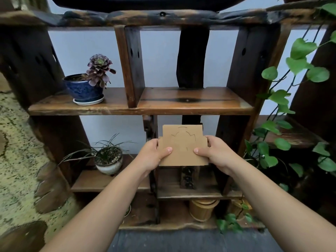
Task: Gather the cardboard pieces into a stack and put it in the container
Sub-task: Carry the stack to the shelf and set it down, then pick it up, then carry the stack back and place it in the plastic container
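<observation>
A flat brown cardboard stack (pixel 182 144) with die-cut curved lines on its top face is held in the air in front of the dark wooden shelf unit. My left hand (pixel 152 153) grips its left edge, thumb on top. Its right edge is pinched the same way by my right hand (pixel 216 154). How many pieces lie in the stack cannot be told. A round wooden container (pixel 202 209) stands on the bottom shelf, below and slightly right of the cardboard.
The middle shelf board (pixel 190 102) is bare on its right half. A blue pot with a purple succulent (pixel 85 88) stands on its left. A grassy plant in a white pot (pixel 109 160) sits lower left. Green vines (pixel 283 99) hang at right.
</observation>
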Tool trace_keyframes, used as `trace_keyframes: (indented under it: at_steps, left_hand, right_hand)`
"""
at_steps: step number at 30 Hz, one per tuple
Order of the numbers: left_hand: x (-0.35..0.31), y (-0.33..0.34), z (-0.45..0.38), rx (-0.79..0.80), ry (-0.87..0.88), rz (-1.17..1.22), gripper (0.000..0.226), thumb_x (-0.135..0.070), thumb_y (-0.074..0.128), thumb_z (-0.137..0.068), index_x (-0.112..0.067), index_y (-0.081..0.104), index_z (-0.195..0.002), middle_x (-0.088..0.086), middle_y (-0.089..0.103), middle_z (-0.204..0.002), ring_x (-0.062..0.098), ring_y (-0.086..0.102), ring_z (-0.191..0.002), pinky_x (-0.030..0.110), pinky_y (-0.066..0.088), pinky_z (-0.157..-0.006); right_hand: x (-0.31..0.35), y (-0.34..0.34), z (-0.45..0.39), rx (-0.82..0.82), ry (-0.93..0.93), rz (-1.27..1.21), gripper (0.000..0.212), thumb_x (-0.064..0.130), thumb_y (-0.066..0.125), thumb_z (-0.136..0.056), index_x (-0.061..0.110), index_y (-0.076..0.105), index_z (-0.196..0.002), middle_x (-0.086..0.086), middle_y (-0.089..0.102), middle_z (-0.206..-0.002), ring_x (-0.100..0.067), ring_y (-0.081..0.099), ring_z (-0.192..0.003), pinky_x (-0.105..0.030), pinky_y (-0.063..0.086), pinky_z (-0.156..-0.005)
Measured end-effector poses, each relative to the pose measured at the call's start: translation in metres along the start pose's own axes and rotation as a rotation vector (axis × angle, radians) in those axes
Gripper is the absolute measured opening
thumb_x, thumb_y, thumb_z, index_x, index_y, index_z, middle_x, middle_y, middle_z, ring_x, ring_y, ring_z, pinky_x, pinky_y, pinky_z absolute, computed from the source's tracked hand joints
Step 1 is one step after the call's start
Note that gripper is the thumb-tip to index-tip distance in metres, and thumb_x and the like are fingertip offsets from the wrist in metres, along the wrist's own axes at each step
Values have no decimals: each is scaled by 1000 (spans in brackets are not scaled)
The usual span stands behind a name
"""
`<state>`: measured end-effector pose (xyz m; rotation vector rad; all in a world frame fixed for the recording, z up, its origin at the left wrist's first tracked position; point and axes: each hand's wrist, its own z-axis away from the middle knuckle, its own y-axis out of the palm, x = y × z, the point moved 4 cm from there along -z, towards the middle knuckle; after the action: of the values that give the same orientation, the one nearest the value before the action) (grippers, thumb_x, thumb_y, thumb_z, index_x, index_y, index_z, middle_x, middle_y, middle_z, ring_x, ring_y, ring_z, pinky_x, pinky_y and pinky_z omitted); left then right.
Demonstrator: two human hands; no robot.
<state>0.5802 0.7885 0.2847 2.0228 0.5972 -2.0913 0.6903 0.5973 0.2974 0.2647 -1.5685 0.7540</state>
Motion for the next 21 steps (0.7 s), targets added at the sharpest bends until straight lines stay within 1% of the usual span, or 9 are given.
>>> trace_keyframes:
  at_steps: [3,7,9,12,15,18,20,21]
  left_hand:
    - [8,1,13,-7,-25,-34,33,-21,68,-88,-12,61,-118,4,70,-113,21,67,-103,43,53,-92]
    - [14,0,23,-25,-26,-60,31,-22,68,-87,-14,62,-116,3,71,-111,19,68,-100,43,54,-91]
    - [16,1,29,-48,-38,-78,31,-22,69,-86,-13,62,-115,3,71,-110,21,68,-100,44,54,-91]
    - [17,3,37,-67,-52,-98,32,-21,69,-87,-13,62,-117,2,71,-111,19,67,-100,41,53,-91]
    - [19,4,50,-92,-56,-96,30,-21,67,-88,-15,63,-117,-1,72,-110,14,68,-98,36,54,-89]
    - [20,1,65,-147,-83,-81,31,-19,67,-88,-13,61,-118,1,71,-111,17,67,-100,38,53,-91]
    - [22,-4,75,-205,-99,-76,30,-18,67,-88,-12,61,-117,2,70,-110,18,67,-100,37,53,-89]
    - [23,-8,81,-236,-103,-80,27,-18,67,-88,-14,61,-114,0,70,-108,15,67,-97,33,54,-85]
  right_hand:
    - [-8,7,11,-3,3,-14,39,17,73,-83,17,58,-119,1,68,-115,-18,64,-106,-42,55,-91]
    - [-17,14,18,-20,14,-20,39,17,73,-83,19,57,-119,2,68,-113,-17,64,-104,-42,55,-90]
    - [-21,17,22,-20,22,-8,41,18,73,-83,20,56,-120,3,67,-114,-17,64,-105,-40,55,-90]
    - [-24,19,28,-18,32,1,40,20,73,-83,22,55,-119,5,66,-113,-14,62,-104,-33,55,-84]
    - [-24,22,33,9,26,-1,39,18,73,-83,22,55,-117,6,66,-112,-13,62,-103,-28,54,-79]
    - [-18,28,35,59,17,22,38,18,73,-83,24,54,-116,9,65,-110,-9,61,-100,-22,50,-71]
    - [-15,37,34,92,16,50,40,19,73,-83,24,54,-118,9,64,-111,-9,59,-101,-24,51,-75]
    - [-14,42,34,107,17,60,42,18,73,-83,22,54,-120,8,63,-112,-11,59,-102,-29,53,-80]
